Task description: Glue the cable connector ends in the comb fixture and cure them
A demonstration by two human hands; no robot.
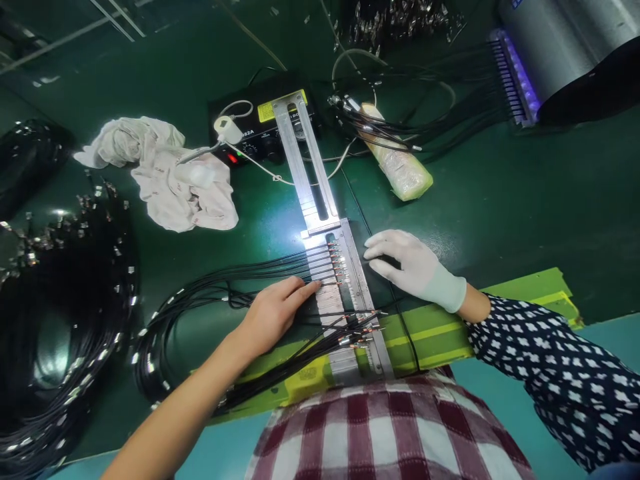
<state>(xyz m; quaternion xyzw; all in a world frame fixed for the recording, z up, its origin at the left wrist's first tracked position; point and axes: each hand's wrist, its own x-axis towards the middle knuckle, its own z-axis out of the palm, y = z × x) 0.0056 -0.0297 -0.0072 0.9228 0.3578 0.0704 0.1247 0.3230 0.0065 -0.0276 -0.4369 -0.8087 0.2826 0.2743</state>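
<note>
My left hand (275, 310), bare, reaches over a slotted metal fixture (353, 263), its fingers closed on a thin black cable laid across it. Several black cables (280, 265) lie side by side in the slots above my fingertips, their stripped ends and small connectors (337, 259) in a row along the fixture's middle. Nearer my body, a loose bunch of cables (310, 350) crosses the fixture with its ends overhanging the right rail. My right hand (407, 267), in a white glove, is open just right of the fixture, fingers apart with nothing visible in them.
Behind the fixture stands a black control box (260, 143) with dials. A crumpled white cloth (185, 187) lies left of it, a plastic-wrapped block (400, 163) to the right. Large cable bundles (65, 320) fill the left side. A metal machine (565, 60) glows purple at upper right.
</note>
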